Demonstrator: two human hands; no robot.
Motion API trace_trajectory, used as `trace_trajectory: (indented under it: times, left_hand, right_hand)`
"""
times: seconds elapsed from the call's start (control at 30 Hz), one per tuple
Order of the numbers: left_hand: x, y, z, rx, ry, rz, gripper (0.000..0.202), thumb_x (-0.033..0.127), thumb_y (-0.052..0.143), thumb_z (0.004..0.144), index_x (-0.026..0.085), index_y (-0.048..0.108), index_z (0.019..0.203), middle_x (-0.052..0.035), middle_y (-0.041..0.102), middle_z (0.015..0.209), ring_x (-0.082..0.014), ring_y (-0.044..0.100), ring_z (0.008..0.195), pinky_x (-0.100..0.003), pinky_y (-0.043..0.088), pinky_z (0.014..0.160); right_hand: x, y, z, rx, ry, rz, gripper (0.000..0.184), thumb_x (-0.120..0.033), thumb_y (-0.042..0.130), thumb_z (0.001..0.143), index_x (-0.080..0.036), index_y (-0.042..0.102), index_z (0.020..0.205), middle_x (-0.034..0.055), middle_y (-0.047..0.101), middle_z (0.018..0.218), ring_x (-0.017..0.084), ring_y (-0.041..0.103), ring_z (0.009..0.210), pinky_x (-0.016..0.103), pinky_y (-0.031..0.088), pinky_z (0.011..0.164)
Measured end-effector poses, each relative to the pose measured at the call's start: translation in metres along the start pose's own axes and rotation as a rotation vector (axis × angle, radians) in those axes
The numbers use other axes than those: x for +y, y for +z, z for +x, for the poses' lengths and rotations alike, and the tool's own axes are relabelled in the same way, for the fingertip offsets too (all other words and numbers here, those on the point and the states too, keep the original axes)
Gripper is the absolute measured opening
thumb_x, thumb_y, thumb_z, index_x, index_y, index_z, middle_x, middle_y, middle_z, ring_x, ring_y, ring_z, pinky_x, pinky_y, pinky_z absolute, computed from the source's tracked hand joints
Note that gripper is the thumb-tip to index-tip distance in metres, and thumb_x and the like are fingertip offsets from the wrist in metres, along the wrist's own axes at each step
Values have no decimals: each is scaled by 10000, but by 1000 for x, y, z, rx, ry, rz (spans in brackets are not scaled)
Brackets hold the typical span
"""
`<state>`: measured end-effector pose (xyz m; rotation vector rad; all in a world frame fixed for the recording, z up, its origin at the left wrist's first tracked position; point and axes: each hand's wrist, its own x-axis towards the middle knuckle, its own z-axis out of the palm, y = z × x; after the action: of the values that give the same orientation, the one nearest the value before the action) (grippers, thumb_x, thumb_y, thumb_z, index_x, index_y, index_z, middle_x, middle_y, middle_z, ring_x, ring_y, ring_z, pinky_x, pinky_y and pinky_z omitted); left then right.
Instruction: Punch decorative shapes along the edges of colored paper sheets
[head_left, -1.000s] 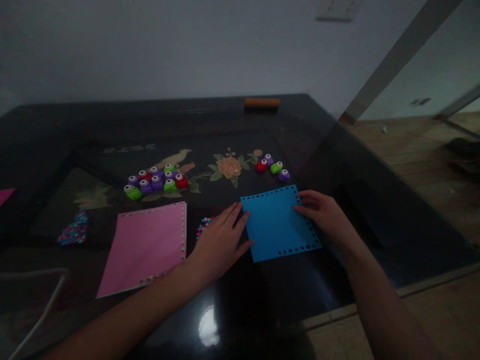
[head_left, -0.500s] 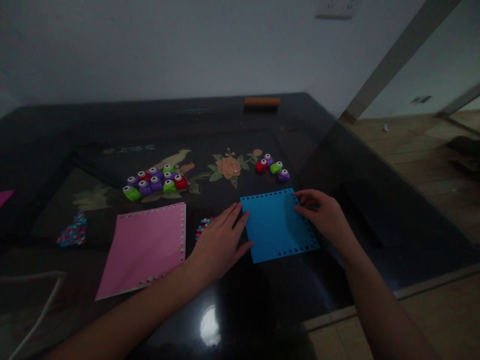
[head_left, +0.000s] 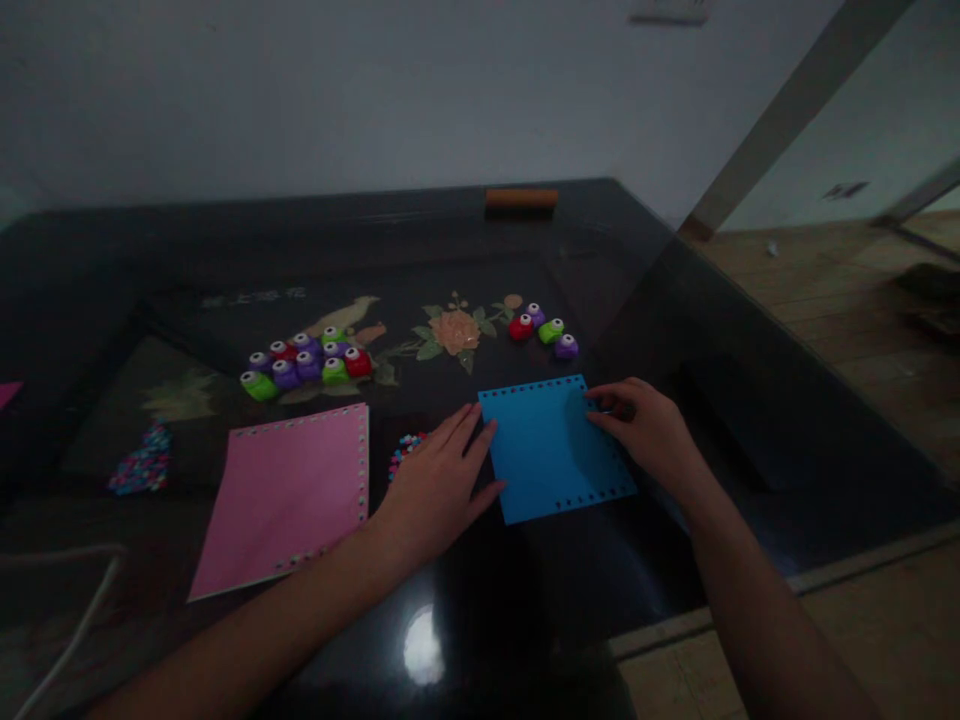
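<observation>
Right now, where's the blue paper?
In the head view, the blue paper lies right of centre on the dark table, between the left hand and the right hand.

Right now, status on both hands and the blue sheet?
Left hand spread at left edge of blue sheet; right hand at its right edge. Blue sheet roughly flat. Small colorful pieces partly hidden by left hand.

I have open table [head_left: 517, 600] between the forearms, nearer than the blue paper [head_left: 555, 450]. Just beyond that paper, four toys [head_left: 551, 333] block a low reach (the flower [head_left: 456, 332] looks flat). Beads [head_left: 405, 447] and pink paper [head_left: 292, 495] crowd my left hand [head_left: 435, 480] on its outer side.
</observation>
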<state>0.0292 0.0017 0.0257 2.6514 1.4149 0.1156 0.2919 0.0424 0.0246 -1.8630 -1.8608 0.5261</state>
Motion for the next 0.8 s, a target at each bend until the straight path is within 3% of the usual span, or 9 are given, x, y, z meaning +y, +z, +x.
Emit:
trace_trajectory:
  times: [0.8]
  left_hand:
    - [-3,1,0,24,22,-14,581,406,566,870,109,439,1353,-196,407,1444,-321,378,1333,-468,407,1040]
  right_hand:
    - [10,5,2,35,-70,21,192,-170,685,696,-191,702,887,18,554,736,163,533,652,301,431,607]
